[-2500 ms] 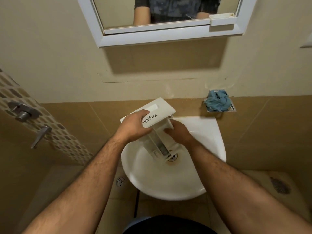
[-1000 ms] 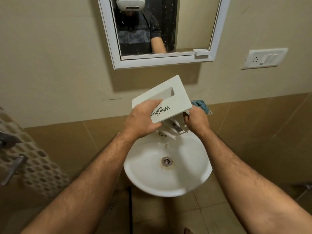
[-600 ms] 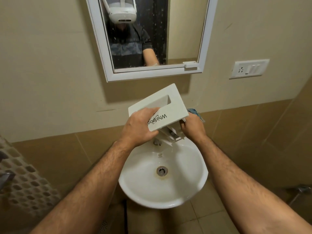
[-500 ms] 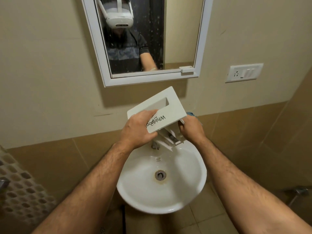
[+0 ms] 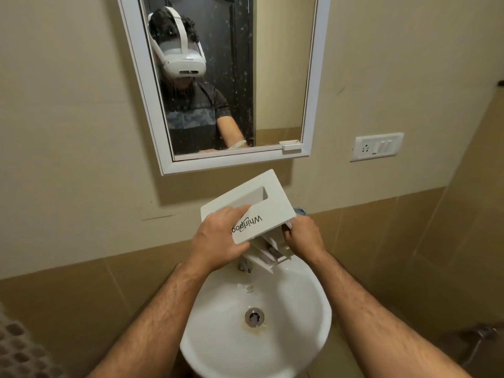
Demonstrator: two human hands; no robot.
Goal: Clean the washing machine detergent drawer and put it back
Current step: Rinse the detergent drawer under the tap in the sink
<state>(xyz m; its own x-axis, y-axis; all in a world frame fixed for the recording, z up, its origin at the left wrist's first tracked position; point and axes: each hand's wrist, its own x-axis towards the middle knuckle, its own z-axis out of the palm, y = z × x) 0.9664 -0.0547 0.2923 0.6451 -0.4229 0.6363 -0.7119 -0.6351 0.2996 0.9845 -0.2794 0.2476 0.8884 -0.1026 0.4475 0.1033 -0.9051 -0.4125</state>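
The white detergent drawer (image 5: 268,207) is held in the air above the back of the white basin (image 5: 218,339), its front panel with the handle slot facing me. My left hand (image 5: 216,240) grips the panel's lower left corner, fingers curled over its face. My right hand (image 5: 302,238) grips the drawer's right side just behind the panel. The drawer's tray part (image 5: 268,253) points down toward the tap (image 5: 244,266), which it largely hides.
A white-framed mirror (image 5: 313,91) hangs on the wall above the basin, showing a person with a headset. A switch plate (image 5: 377,146) sits on the wall to the right. A blue cloth (image 5: 300,211) peeks out behind the drawer. The basin's drain (image 5: 254,317) lies below.
The drawer came up out of the basin and both hands now hold it higher, over the tap. My view has tilted up, bringing the mirror and switch plate into sight.
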